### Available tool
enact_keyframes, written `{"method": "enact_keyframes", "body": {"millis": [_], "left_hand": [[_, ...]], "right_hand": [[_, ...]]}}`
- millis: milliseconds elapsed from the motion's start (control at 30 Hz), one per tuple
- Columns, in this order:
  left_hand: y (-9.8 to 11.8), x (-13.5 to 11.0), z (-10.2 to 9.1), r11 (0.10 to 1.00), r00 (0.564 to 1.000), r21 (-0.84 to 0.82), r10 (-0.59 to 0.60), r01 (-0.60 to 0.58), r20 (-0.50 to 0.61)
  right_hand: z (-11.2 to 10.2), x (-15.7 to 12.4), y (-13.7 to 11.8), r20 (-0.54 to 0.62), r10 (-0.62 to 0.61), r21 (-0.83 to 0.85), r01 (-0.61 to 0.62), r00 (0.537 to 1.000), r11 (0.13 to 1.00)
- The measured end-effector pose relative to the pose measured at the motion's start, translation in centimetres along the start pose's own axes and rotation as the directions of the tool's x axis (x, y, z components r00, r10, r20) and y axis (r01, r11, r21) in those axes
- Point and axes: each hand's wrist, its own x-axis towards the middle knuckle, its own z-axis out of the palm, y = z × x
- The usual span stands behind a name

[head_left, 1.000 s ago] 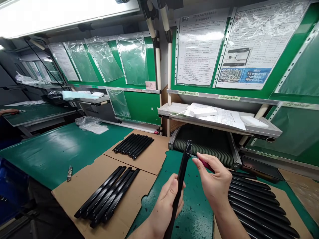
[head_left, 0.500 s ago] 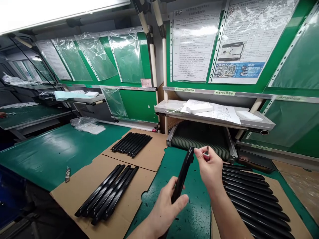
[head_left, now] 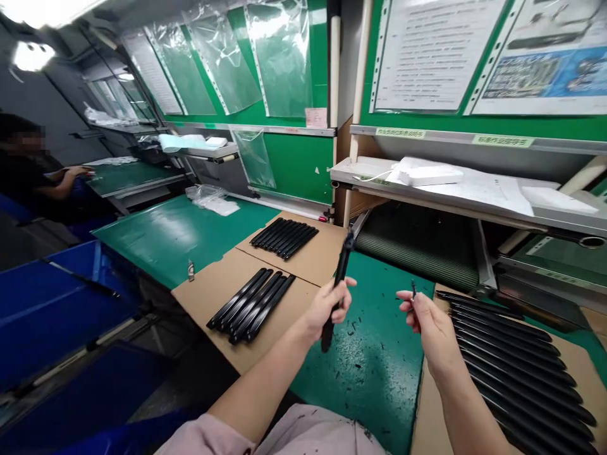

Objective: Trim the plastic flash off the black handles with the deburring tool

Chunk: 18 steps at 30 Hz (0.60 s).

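My left hand [head_left: 322, 311] is wrapped round a long, glossy black plastic strip [head_left: 342, 264], held tilted upright above the green table. A small fitting shows at the strip's upper end. To the right, and apart from it, my right hand [head_left: 430, 322] pinches a small tool with a thin dark tip [head_left: 413, 289]; the fingers hide most of it. Beside that hand, several black strips [head_left: 512, 354] lie in a row on cardboard. Two more groups, a nearer bundle [head_left: 251, 306] and a farther row [head_left: 284, 237], rest on cardboard at the left.
Black shavings dot the green table [head_left: 365, 379]. A small cutter [head_left: 191, 270] lies at its left edge. Behind are a conveyor belt [head_left: 417, 246] and a low shelf with papers [head_left: 493, 189]. Blue bins [head_left: 61, 309] stand left. Another person's hand [head_left: 78, 172] shows far left.
My right hand has drawn away from the strip's upper end, to the right. My left hand still grips the strip. The view has swung left and down, bringing another person into sight.
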Motion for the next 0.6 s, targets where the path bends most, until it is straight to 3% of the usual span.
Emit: {"method": "enact_keyframes", "body": {"millis": [67, 167, 300, 367, 500, 600], "left_hand": [[1.2, 0.4, 0.7, 0.931, 0.995, -0.352, 0.093, -0.096, -0.027], [2.8, 0.4, 0.8, 0.815, 0.980, -0.544, 0.170, -0.199, -0.103], [3.6, -0.9, 0.8, 0.809, 0.953, -0.520, 0.155, -0.273, -0.260], [3.7, -1.6, 1.1, 0.843, 0.926, -0.450, 0.134, -0.294, -0.354], [3.8, -2.6, 1.7, 0.897, 0.895, -0.339, 0.123, -0.285, -0.429], [4.0, -3.3, 1.9, 0.917, 0.892, -0.304, 0.106, -0.259, -0.440]], "right_hand": [[1.1, -1.6, -0.2, 0.131, -0.006, -0.094, 0.019, 0.991, 0.995], [2.9, -3.9, -1.0, 0.273, -0.049, -0.243, 0.118, 0.961, 0.963], [4.9, -6.2, -2.5, 0.358, -0.131, -0.241, 0.227, 0.925, 0.944], [5.7, -6.8, -3.1, 0.357, -0.132, -0.198, 0.213, 0.925, 0.957], [7.3, -7.0, -3.5, 0.336, 0.026, -0.112, 0.013, 0.941, 0.994], [8.7, -7.0, -3.8, 0.349, 0.160, 0.005, -0.173, 0.923, 0.985]]}}
